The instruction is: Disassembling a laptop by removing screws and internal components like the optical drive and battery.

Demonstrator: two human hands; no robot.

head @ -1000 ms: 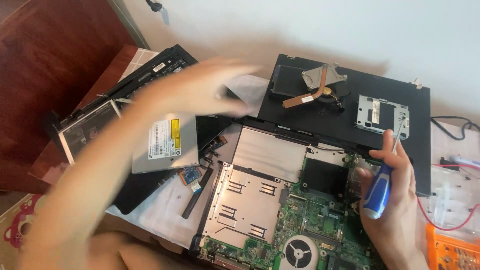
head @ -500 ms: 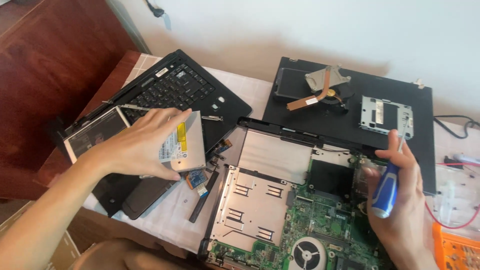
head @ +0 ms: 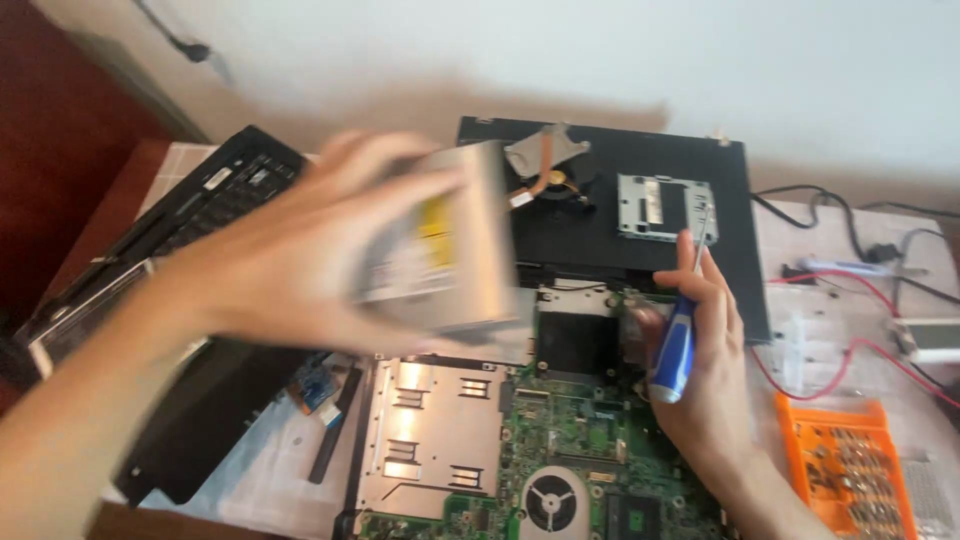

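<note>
Two hands are busy over a stripped laptop, each wrapped around its own thing. The left hand [head: 300, 250] grips a flat silver optical drive [head: 440, 240] from its near side, fingers curled round the edge and label face tilted toward the camera; the drive is up in the air and blurred, clear of everything beneath it. The right hand [head: 700, 340] is closed around a blue-handled screwdriver [head: 675, 340], shaft pointing up and away so the tip hovers by the small metal bracket [head: 665, 205], parked out of the way rather than set in a screw. Between and below the hands lies the exposed green motherboard [head: 580, 440] with its round fan. Beyond the left hand sits the detached keyboard [head: 215, 195]. Just outside the right wrist, an orange tray of screws [head: 850, 470] sits handy.
</note>
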